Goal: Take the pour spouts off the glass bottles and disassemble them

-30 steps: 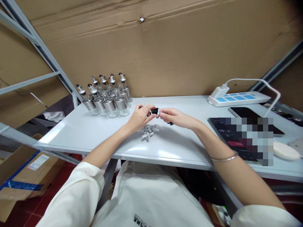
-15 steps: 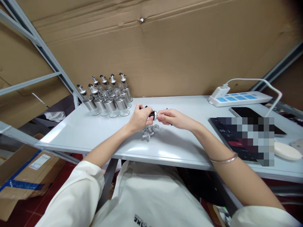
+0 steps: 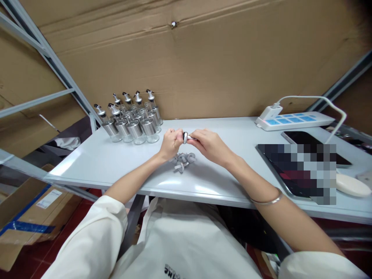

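Observation:
In front of me a bottle pour spout [image 3: 185, 138] with a silver collar is held between my two hands above the table. My left hand [image 3: 171, 143] is closed round its black end, which is mostly hidden in the fist. With thumb and fingers pressed together, my right hand [image 3: 209, 144] grips the slim silver end. Just below my hands, several loose silver spout tops [image 3: 180, 166] lie in a small pile. Glass bottles with steel sleeves [image 3: 135, 131] stand grouped to the left, several of them topped with pour spouts.
A white power strip [image 3: 293, 121] with a plugged-in charger and cable sits at the back right. A tablet [image 3: 270, 162], a phone [image 3: 302, 137] and a white oval object [image 3: 351, 185] lie on the right. Cardboard [image 3: 203, 69] backs the white table [image 3: 101, 166].
My left fist has tightened over the black end, hiding more of it. My right hand has turned and wrapped further over the silver end. The tablet's screen looks darker.

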The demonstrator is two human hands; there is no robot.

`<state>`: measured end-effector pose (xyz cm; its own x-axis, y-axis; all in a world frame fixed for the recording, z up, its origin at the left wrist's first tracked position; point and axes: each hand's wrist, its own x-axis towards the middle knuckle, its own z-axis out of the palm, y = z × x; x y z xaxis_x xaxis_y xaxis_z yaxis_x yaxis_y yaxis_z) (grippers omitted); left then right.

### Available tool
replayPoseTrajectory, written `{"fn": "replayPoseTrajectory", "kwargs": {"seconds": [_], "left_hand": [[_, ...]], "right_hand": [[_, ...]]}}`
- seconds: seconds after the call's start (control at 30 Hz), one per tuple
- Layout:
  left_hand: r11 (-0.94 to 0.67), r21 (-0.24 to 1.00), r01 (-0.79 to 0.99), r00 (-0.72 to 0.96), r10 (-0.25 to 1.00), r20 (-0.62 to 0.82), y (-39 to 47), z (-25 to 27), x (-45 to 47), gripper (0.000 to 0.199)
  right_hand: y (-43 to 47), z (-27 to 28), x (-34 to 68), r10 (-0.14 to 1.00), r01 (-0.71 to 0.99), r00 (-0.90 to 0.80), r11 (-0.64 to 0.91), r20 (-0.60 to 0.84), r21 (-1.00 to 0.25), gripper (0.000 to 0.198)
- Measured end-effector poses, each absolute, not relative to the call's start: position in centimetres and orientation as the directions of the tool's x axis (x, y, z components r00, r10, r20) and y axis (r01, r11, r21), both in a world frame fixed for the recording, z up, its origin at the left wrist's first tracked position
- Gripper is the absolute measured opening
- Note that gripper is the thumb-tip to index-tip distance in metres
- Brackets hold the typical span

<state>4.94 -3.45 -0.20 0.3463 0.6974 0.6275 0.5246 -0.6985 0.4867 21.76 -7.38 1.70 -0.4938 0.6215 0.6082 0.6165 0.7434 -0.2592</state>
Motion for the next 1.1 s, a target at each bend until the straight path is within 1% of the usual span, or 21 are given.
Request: {"fn": "replayPoseTrajectory", "kwargs": {"seconds": [0.07,0.13,0.2,0.27,0.3,0.37,0.47,0.6,0.67,0.73,0.8,0.87,0.9,0.97,1.03,1.1], "left_hand": [[-0.678,0.572,0.462,0.321,0.729,0.605,-3.5,-0.1,5.2,0.056],[-0.632,0.673,0.385,0.308,0.775,0.552,-3.5,0.0,5.4,0.058],[-0.564,0.769,0.301,0.307,0.821,0.481,-3.5,-0.1,5.5,0.060],[-0.510,0.828,0.233,0.301,0.848,0.437,-3.5,-0.2,5.6,0.061],[-0.496,0.843,0.209,0.293,0.854,0.430,-3.5,-0.3,5.6,0.061],[-0.500,0.847,0.181,0.283,0.851,0.442,-3.4,-0.5,5.5,0.059],[-0.548,0.815,0.189,0.305,0.822,0.481,-3.4,-0.6,5.4,0.057],[-0.611,0.754,0.242,0.347,0.780,0.521,-3.7,-0.3,5.3,0.055],[-0.654,0.700,0.287,0.369,0.750,0.549,-3.7,0.0,5.2,0.056],[-0.720,0.594,0.359,0.393,0.694,0.603,-3.5,0.3,4.9,0.056],[-0.807,0.404,0.430,0.446,0.579,0.683,-3.1,0.6,4.5,0.056],[-0.868,0.171,0.465,0.521,0.425,0.740,-2.6,0.7,4.0,0.055],[-0.881,0.067,0.468,0.557,0.353,0.751,-2.3,0.7,3.7,0.054],[-0.885,-0.085,0.458,0.605,0.240,0.759,-2.0,0.8,3.3,0.050],[-0.878,-0.185,0.441,0.630,0.157,0.761,-1.9,0.8,3.1,0.045],[-0.866,-0.267,0.422,0.644,0.080,0.761,-1.8,0.8,3.0,0.040]], "right_hand": [[-7.1,1.5,21.9,0.519,0.668,-0.527,0.743,0.673,-0.049,0.033],[-7.0,1.6,22.0,0.433,0.696,-0.564,0.708,0.703,0.121,0.031],[-7.0,1.8,22.1,0.379,0.702,-0.591,0.676,0.712,0.223,0.031],[-7.0,1.9,22.2,0.369,0.707,-0.594,0.664,0.715,0.245,0.031],[-7.0,1.9,22.2,0.379,0.708,-0.585,0.669,0.717,0.225,0.031],[-6.8,1.8,22.4,0.427,0.705,-0.548,0.698,0.719,0.124,0.033],[-6.6,1.7,22.5,0.553,0.663,-0.479,0.737,0.682,-0.132,0.036],[-6.9,2.1,22.5,0.730,0.553,-0.394,0.673,0.559,-0.491,0.035],[-7.1,2.4,22.4,0.785,0.491,-0.365,0.619,0.500,-0.614,0.034],[-7.3,2.6,22.4,0.827,0.436,-0.342,0.560,0.446,-0.705,0.034],[-7.4,2.6,22.3,0.862,0.365,-0.332,0.492,0.383,-0.791,0.034],[-7.4,2.5,22.2,0.885,0.268,-0.343,0.413,0.314,-0.871,0.036],[-7.3,2.4,22.2,0.891,0.213,-0.356,0.372,0.283,-0.903,0.038],[-7.1,2.4,22.1,0.894,0.109,-0.381,0.296,0.235,-0.949,0.042],[-7.0,2.5,22.2,0.893,0.036,-0.408,0.225,0.191,-0.974,0.044],[-7.0,2.7,22.4,0.886,0.004,-0.443,0.157,0.139,-0.988,0.046]]}}
